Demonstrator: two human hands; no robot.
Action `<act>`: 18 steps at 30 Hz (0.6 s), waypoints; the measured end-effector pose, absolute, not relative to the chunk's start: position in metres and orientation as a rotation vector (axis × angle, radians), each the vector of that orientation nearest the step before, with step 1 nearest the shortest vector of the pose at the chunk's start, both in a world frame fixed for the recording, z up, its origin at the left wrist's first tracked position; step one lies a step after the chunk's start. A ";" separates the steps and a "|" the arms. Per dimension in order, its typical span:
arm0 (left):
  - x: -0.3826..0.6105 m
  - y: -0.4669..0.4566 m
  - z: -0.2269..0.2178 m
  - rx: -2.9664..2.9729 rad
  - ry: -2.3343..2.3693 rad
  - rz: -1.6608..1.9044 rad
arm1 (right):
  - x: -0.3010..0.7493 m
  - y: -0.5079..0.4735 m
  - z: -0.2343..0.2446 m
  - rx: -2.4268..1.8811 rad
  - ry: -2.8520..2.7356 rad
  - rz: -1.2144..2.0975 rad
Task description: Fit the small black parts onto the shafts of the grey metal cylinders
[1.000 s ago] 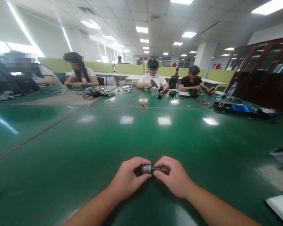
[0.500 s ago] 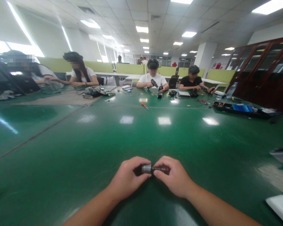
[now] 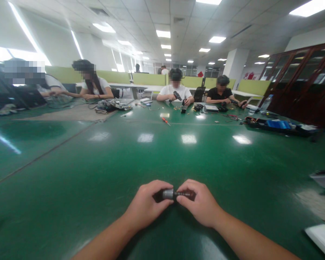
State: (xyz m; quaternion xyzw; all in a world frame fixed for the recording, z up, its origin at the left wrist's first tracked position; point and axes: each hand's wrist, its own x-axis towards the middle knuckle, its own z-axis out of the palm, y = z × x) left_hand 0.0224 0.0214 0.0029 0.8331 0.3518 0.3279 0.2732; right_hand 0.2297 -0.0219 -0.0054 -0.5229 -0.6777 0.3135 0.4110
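Low in the middle of the head view, my two hands meet over the green table. Between them lies a small grey metal cylinder, held sideways, with a thin, dark, ridged shaft running out to the right. My left hand curls round the cylinder, thumb below and fingers above. At the shaft, my right hand is closed with its thumb and fingertips close to the collar. The cylinder's left end is hidden in my left palm, and the shaft's far end in the right. The part's exact kind cannot be made out.
A red screwdriver lies farther up the table. Across from me, a person in white holds a power drill. A dark tray with blue material stands at right. A white object sits near the lower right corner.
My hands and the part between them stay in the same place. At the far left, a person has shifted slightly to the right.
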 end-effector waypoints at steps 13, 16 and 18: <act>0.023 0.022 0.004 2.234 0.951 0.881 | 0.230 -0.022 -0.005 -1.305 -1.693 0.801; 0.022 0.022 0.004 2.240 0.958 0.882 | 0.230 -0.023 -0.006 -1.304 -1.683 0.808; 0.022 0.022 0.004 2.240 0.960 0.886 | 0.230 -0.023 -0.006 -1.306 -1.673 0.814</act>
